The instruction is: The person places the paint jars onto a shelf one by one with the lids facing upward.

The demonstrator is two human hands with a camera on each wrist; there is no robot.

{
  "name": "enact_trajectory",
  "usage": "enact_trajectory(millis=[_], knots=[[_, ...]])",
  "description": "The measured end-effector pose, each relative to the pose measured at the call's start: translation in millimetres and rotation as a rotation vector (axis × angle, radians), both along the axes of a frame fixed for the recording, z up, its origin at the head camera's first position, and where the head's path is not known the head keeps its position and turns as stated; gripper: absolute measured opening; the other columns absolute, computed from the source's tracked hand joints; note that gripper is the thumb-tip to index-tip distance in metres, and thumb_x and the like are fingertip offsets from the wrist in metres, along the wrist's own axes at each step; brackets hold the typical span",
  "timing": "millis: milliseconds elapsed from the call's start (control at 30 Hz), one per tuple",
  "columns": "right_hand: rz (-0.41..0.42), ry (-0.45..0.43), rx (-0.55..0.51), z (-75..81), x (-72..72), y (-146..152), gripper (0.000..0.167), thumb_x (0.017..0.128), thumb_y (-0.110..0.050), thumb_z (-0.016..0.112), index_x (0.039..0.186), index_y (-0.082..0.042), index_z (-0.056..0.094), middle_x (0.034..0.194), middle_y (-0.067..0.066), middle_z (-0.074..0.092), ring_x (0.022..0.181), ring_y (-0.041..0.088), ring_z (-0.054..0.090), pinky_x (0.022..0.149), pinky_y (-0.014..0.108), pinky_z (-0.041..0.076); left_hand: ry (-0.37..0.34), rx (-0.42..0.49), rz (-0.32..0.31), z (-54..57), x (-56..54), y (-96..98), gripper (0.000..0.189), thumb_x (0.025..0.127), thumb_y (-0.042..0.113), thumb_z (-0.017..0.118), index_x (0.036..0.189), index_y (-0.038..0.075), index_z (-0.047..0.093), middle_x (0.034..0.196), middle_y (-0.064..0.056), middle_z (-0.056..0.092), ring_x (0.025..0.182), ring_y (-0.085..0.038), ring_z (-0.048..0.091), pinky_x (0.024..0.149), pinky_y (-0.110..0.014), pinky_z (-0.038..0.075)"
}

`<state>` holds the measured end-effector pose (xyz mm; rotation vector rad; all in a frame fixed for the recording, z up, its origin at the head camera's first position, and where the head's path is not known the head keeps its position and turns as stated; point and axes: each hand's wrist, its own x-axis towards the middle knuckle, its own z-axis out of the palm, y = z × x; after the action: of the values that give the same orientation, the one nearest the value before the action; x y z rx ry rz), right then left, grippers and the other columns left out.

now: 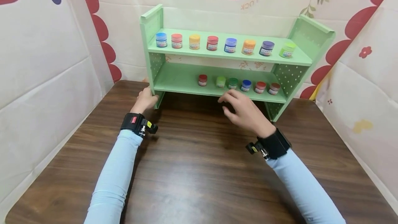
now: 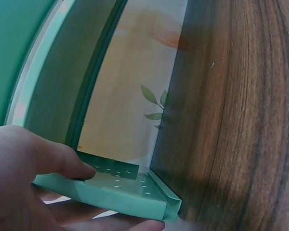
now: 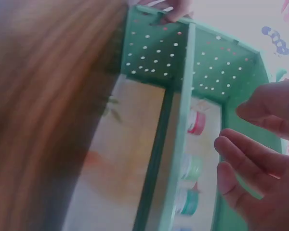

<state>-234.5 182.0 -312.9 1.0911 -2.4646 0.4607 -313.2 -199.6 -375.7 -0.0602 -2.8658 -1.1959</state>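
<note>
A light green two-tier shelf rack (image 1: 199, 54) stands on the table with small paint jars on both tiers. My left hand (image 1: 145, 99) grips the lower edge of its left side panel (image 2: 120, 197), thumb on the inner face and fingers behind. In front of the lower tier hovers my right hand (image 1: 244, 111), fingers loosely bent and holding nothing. Closest to it are a light green jar (image 1: 221, 82), a dark green jar (image 1: 233, 83) and a blue jar (image 1: 245, 85). A dark red jar (image 1: 202, 80) sits left of these; red (image 1: 259, 87) and brown (image 1: 274, 89) jars stand to the right.
Several jars line the upper tier, from a blue jar (image 1: 161, 40) at the left to a lime jar (image 1: 287, 49) at the right. Printed cloth (image 1: 56, 54) encloses the brown wooden table (image 1: 192, 168) at the back and sides.
</note>
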Motion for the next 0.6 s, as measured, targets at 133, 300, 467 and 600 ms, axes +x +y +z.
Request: enact_trajectory(millis=[133,300,467,600], knots=[[-0.042,-0.035,0.017,-12.4,13.5,16,0.019,0.097,-0.012,0.066,0.116,-0.012,0.069,0.119,0.005,0.065,0.103,0.021,0.064,0.085,0.042,0.054,0.003,-0.009,0.007,2.1,-0.3,-5.8,0.037,0.098,0.018,0.048,0.129,-0.001,0.053,0.115,-0.021,0.059,0.108,-0.037,0.054,0.099,-0.057,0.046],[-0.088,-0.118,0.051,-23.4,15.6,31,0.019,0.098,-0.014,0.068,0.116,-0.012,0.069,0.119,0.005,0.065,0.098,0.019,0.066,0.082,0.04,0.055,0.0,0.0,0.003,3.5,1.2,-13.0,0.037,0.098,0.017,0.048,0.131,-0.001,0.052,0.119,-0.022,0.059,0.108,-0.037,0.055,0.097,-0.056,0.047],[-0.109,-0.202,0.089,-33.3,6.9,37,0.021,0.099,-0.017,0.068,0.12,-0.012,0.069,0.123,0.007,0.065,0.101,0.024,0.068,0.082,0.041,0.056,-0.008,-0.034,0.026,2.7,5.8,-17.5,0.031,0.098,0.019,0.049,0.121,0.001,0.054,0.111,-0.02,0.058,0.105,-0.036,0.054,0.093,-0.053,0.047],[-0.13,-0.229,0.122,-37.9,2.8,39,0.022,0.1,-0.021,0.067,0.12,-0.012,0.069,0.125,0.008,0.064,0.105,0.026,0.065,0.085,0.042,0.054,-0.019,-0.142,0.019,10.3,11.1,-22.5,0.026,0.097,0.027,0.051,0.101,0.002,0.056,0.1,-0.018,0.059,0.097,-0.036,0.056,0.085,-0.052,0.049]])
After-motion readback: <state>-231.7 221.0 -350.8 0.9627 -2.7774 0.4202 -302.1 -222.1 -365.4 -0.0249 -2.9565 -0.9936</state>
